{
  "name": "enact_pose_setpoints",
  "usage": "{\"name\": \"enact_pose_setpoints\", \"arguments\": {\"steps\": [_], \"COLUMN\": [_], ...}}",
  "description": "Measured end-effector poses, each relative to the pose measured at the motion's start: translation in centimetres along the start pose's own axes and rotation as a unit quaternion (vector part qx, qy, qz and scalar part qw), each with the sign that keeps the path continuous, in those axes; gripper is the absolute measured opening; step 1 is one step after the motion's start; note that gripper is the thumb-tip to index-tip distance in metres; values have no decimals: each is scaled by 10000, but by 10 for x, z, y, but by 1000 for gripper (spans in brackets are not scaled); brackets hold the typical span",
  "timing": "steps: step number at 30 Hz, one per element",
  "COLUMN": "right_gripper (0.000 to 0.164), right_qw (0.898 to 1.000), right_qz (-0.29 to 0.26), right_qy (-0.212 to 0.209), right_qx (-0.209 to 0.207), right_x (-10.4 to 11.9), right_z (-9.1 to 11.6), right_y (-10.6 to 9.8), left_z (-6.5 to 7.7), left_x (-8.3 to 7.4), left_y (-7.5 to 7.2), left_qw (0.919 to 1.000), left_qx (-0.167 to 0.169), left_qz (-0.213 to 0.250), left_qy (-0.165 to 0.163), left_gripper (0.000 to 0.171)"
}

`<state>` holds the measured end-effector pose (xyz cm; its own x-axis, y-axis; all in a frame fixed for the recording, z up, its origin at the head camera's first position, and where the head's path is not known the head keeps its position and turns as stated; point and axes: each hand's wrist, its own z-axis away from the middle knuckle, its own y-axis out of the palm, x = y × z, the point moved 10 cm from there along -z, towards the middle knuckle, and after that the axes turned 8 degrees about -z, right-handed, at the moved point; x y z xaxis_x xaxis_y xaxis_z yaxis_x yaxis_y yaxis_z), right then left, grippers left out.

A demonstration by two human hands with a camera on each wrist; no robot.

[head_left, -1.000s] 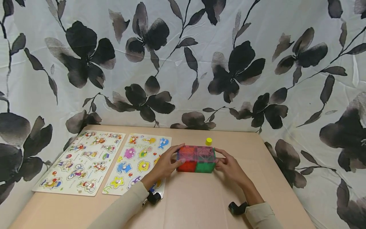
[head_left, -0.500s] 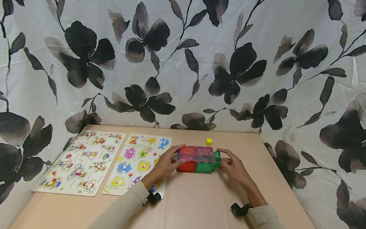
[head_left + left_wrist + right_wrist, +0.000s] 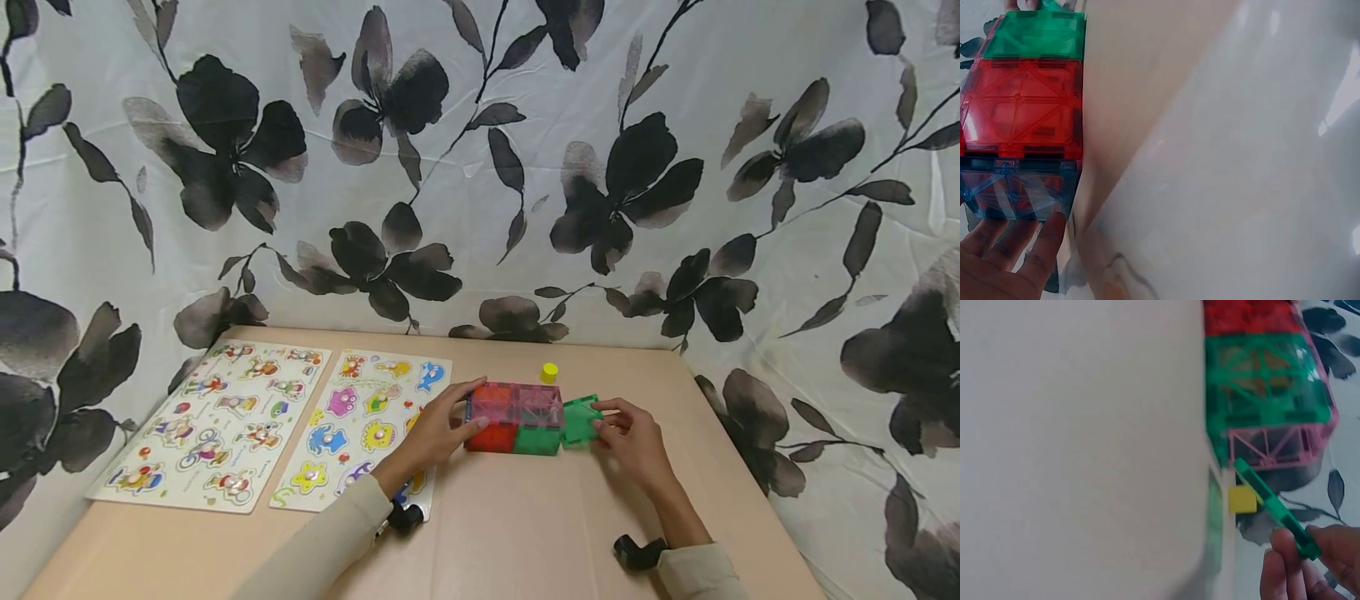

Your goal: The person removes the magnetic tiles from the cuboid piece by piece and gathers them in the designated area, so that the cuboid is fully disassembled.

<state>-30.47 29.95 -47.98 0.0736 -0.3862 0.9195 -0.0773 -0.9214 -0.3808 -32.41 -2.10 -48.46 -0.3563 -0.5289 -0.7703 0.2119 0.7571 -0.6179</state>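
A box of see-through magnetic tiles (image 3: 514, 407) sits mid-table, with pink on top and red and green along the front. My left hand (image 3: 429, 433) grips its left end, thumb at the front and fingers at the back; in the left wrist view the fingertips lie against the blue end tile (image 3: 1016, 190). Just off the right end, my right hand (image 3: 636, 440) pinches a single green magnetic tile (image 3: 581, 421) by its outer edge. The right wrist view shows this green tile (image 3: 1277, 509) tilted and nearly edge-on, with the box's end open behind it.
A small yellow cylinder (image 3: 550, 372) stands behind the box's right end. Two picture puzzle boards (image 3: 333, 500) lie on the left of the table (image 3: 517, 533), one beside my left forearm. A floral cloth (image 3: 495, 275) hangs behind the table.
My right hand has moved right, pulling the green tile off the box's right end and turning it outward. The left hand and the box stay in place.
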Motion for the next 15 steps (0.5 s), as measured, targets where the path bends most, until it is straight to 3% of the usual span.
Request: {"name": "enact_pose_setpoints", "arguments": {"steps": [6, 12, 15], "right_gripper": [33, 39, 38], "right_qw": [9995, 9972, 9960], "right_qz": [-327, -588, -611], "right_qy": [15, 311, 557], "right_qx": [-22, 348, 341], "right_x": [-2, -18, -28], "right_z": [-15, -32, -36], "right_y": [-17, -16, -15], "left_z": [0, -1, -1], "left_x": [1, 2, 2], "left_y": [-2, -1, 0], "left_qw": [10000, 10000, 9999], "left_qx": [-39, -6, -1], "left_qz": [28, 82, 99], "left_qy": [-62, -33, -15], "left_gripper": [69, 70, 69]}}
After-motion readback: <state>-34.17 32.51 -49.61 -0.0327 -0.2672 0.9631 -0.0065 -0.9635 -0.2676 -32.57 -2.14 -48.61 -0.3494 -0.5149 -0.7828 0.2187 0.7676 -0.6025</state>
